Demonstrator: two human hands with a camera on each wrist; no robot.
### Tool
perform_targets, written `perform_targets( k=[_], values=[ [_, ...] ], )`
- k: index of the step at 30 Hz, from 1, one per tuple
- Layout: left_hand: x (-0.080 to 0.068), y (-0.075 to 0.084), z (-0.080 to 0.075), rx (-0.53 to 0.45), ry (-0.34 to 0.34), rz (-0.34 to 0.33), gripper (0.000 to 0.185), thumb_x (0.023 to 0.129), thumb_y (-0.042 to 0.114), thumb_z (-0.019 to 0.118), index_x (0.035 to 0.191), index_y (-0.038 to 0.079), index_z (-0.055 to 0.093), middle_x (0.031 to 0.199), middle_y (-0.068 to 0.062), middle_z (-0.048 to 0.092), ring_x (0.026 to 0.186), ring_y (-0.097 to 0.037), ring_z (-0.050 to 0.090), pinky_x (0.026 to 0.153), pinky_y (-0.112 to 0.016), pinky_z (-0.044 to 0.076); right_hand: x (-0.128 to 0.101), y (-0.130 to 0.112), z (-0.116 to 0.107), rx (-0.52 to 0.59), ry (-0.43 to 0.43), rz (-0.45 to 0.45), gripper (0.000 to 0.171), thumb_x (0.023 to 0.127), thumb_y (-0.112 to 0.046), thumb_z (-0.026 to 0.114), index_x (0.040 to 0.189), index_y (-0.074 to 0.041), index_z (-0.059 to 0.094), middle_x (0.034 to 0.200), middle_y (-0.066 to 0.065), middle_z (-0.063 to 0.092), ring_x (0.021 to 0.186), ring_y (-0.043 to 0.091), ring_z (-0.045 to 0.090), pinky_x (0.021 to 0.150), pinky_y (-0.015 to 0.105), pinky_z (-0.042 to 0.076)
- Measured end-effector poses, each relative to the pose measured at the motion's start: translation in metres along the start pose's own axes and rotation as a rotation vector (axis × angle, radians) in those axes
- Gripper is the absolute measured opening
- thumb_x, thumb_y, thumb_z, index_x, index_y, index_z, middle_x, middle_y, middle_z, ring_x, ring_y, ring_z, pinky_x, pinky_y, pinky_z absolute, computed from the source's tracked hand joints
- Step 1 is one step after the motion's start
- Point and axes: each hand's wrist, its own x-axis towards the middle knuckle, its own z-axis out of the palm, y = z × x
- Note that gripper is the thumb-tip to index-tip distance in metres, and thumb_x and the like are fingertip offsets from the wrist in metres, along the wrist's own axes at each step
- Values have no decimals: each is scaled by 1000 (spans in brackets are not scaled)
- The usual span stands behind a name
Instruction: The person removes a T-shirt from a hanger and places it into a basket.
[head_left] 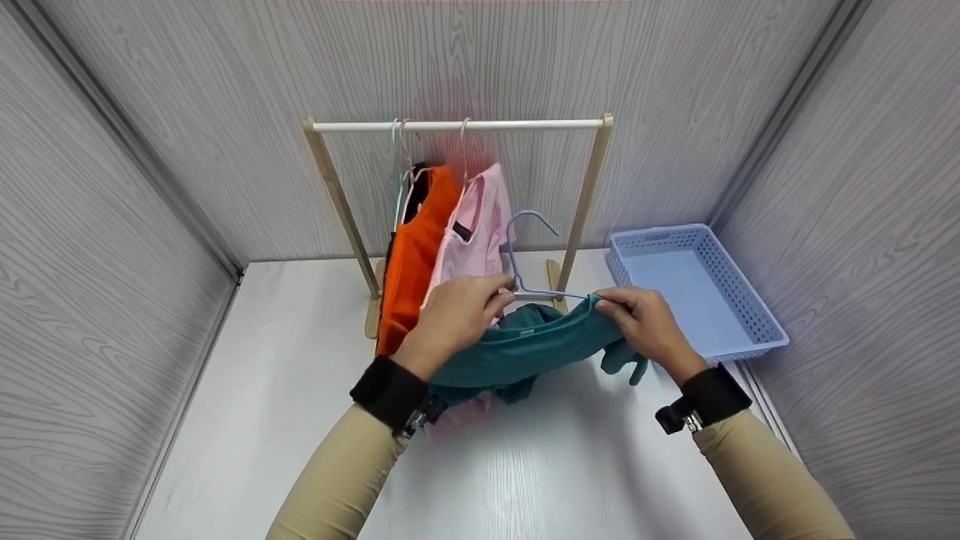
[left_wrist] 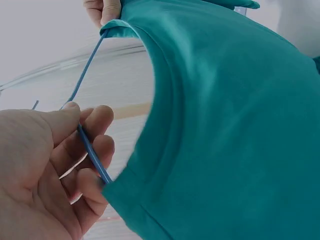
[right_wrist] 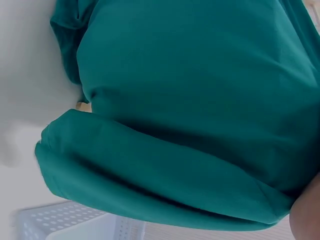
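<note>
Setting: white worktop (head_left: 300, 420), grey panelled walls.
Shirt: teal shirt (head_left: 525, 349), centre frame, collar stretched.
Left hand (head_left: 457, 311): pinches blue hanger (head_left: 525, 255).
Right hand (head_left: 645, 322): pinches collar edge.
Tip: probably keep collar taut over hanger's end.

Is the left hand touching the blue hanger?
Touching. The left wrist view shows the left hand with fingers curled round the hanger wire.

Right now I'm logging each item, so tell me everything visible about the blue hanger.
The blue hanger is thin, seemingly coated wire, with its hook pointing up in front of the rack. The left hand pinches it near the neck; the right hand holds the teal shirt at its far end. One arm runs inside the shirt's collar.
</note>
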Motion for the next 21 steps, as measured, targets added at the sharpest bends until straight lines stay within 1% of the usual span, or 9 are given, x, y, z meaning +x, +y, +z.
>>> perform_targets(
  k=[4,7,9,11,13,15,17,21],
  values=[
    [2,-1,5,-38,-11,15,19,98,32,56,106,19,68,77,0,59,75,-17,57,69,-28,48,-2,7,-4,-7,-24,-9,18,94,-14,64,105,-7,76,97,6,75,88,16,69,81,29,55],
    [-2,-7,6,-53,8,19,17,99,31,56,105,20,67,78,1,59,77,-17,56,71,-29,47,-4,15,-11,-41,0,-14,17,92,-11,65,104,-6,76,95,8,75,87,21,70,79,36,56],
    [-7,-13,5,-54,14,11,17,99,31,54,104,20,66,79,1,58,78,-17,56,72,-29,47,-8,22,-15,-111,34,-21,16,90,-9,67,103,-6,76,93,10,75,85,24,70,77,40,55],
    [-13,-18,5,-61,5,-8,17,100,31,53,106,20,66,79,1,57,78,-17,56,72,-30,47,-12,31,-19,-202,66,-36,17,86,-8,70,102,-5,76,91,12,75,83,27,70,74,43,55],
    [-18,-22,4,-69,-12,-21,17,100,31,53,106,20,65,80,0,55,79,-18,56,73,-31,47,-18,39,-23,-296,78,-47,18,84,-8,73,101,-6,77,90,13,75,81,30,70,71,45,55],
    [-20,-25,3,-80,-19,-23,18,100,30,53,107,18,64,81,-1,55,81,-19,56,75,-32,49,-23,46,-26,-365,69,-50,19,83,-8,74,101,-6,77,90,14,75,80,31,70,69,46,55],
    [-20,-27,1,-98,-7,-11,17,100,28,53,106,17,64,80,-2,54,81,-20,56,76,-33,50,-26,51,-28,-406,56,-50,18,83,-8,74,101,-5,76,89,15,75,79,32,70,69,47,55],
    [-19,-28,-4,-144,8,0,17,100,27,54,106,14,65,76,-1,49,79,-20,55,74,-31,48,-30,57,-28,-421,38,-14,18,85,-8,72,103,-4,76,89,16,74,79,33,69,69,49,55]
  ],
)
